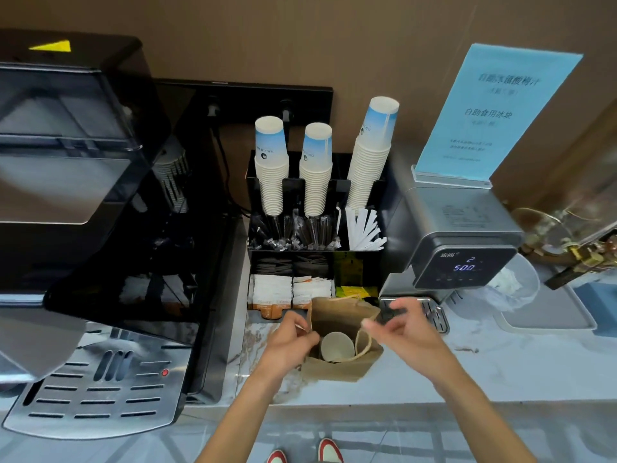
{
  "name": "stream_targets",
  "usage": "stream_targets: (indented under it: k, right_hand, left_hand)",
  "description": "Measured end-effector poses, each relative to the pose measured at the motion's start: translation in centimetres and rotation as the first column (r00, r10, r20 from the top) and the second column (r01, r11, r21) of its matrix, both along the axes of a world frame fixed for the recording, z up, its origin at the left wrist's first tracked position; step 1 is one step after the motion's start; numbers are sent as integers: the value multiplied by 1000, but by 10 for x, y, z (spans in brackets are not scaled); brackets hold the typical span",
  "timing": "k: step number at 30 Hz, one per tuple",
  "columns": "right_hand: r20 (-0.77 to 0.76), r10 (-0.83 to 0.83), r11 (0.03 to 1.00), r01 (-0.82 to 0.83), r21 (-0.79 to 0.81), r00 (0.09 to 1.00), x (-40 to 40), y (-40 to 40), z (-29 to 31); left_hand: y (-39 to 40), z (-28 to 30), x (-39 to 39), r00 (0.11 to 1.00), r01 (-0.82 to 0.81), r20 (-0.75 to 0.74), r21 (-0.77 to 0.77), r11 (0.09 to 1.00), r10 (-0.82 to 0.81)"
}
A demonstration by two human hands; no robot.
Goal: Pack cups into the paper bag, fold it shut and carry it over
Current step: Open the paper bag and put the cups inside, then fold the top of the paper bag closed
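A matt brown paper bag [344, 317] with twisted paper-cord handles is seen at lower centre on a glossy marbled counter [521, 359]. Paper cups [271, 162] are stacked in a glossy black plastic organiser [267, 255]. Brushed metal is shown by the drip grille [93, 396] at lower left.

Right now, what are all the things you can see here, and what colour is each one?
Paper bag: one, brown, open on the counter in front.
Cup: one visible, white, inside the bag.
Cup stacks: three, white and blue, in the black organizer.
Straws: several, white-wrapped, organizer's right slot.
Packets: many, white, organizer's front.
Coffee machine: one, black, left.
Dispenser: one, grey, right.
Sign: one, blue, atop dispenser.
Left hand: at the bag's left edge.
Right hand: at the bag's right edge.
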State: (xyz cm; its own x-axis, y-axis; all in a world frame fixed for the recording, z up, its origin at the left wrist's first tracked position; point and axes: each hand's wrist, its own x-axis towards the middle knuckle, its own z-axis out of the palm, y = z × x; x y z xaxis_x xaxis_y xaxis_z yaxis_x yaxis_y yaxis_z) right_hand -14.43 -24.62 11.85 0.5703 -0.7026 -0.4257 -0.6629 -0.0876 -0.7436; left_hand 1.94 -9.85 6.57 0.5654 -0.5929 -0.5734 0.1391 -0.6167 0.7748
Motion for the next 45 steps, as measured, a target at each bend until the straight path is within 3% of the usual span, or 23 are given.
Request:
stream_targets:
  k: [3,11,15,22,30,33,36,39,45]
  right_hand:
    - [-23,14,981,-10,194,1000,5,3,-20]
    - [76,-40,925,8,380,996,-1,0,-44]
    - [87,-110,915,66,399,990,-1,1,-44]
    - [-5,-121,893,111,435,993,3,0,-51]
    - [52,107,949,-118,292,993,-9,1,-74]
    - [-96,261,965,-258,48,960,-7,1,-95]
    - [-230,304,928,-342,-149,924,-7,5,-115]
    - [-278,372,850,-445,-282,886,-2,5,-124]
    - [-322,572,680,-656,-327,754,28,7,-119]
  left_hand:
    - [0,0,-1,997,-6,-80,-27,1000,4]
    - [8,-4,-4,969,-49,-246,-138,989,14]
    - [4,-7,-4,942,-163,-309,-72,984,133]
    - [9,-15,-7,975,-80,-214,-84,993,60]
    - [5,-44,-14,970,228,95,-16,973,-226]
    - [3,-56,-17,923,245,284,83,966,-259]
    - [-1,-64,-18,829,309,448,133,942,-335]
    - [-6,-65,-19,766,374,497,172,911,-408]
    - [-18,-64,-16,655,489,525,255,834,-544]
